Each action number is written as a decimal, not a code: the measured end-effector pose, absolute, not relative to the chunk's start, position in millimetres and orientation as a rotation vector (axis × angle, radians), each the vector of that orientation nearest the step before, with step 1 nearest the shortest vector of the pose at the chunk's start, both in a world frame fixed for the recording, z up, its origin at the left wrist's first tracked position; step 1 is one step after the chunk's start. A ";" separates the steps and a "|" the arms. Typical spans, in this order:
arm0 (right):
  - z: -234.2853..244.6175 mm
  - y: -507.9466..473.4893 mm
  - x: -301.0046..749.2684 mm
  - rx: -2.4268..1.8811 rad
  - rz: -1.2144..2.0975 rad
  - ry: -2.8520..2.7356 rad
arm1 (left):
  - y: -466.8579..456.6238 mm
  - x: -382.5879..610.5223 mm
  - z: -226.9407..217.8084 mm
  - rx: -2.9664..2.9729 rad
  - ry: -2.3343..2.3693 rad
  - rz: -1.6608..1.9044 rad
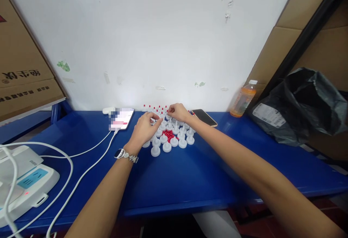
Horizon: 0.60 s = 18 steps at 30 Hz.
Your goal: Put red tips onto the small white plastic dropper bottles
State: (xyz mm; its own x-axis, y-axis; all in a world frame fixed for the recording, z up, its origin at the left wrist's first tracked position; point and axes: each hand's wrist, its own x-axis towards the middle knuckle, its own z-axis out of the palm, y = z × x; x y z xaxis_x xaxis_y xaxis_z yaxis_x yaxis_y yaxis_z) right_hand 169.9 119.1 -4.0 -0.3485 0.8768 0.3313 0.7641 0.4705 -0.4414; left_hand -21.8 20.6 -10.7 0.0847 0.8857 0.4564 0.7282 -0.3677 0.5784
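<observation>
A cluster of white nozzle caps (166, 147), broad at the base with a narrow spout, stands on the blue table. Those at the back wear small red tips (154, 108); many in front have bare spouts. Loose red tips (168, 135) lie in a pile among them. My left hand (145, 127) is at the cluster's left side, thumb and forefinger curled together over the caps; whatever is between them is hidden. Over the back of the cluster, my right hand (178, 113) is closed in a pinch, and what it grips is too small to make out.
A lit phone (126, 118) with a white cable lies to the left, near a white power strip (35, 180). Behind my right wrist rests a dark phone (203, 117). An orange drink bottle (243, 98) and black plastic bag (296, 107) stand right. Cardboard boxes (24, 49) flank the wall.
</observation>
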 end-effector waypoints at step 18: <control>8.4 124.7 133.9 -1.474 0.136 -2.298 | 30.2 -30.6 -15.8 2.149 1.739 1.127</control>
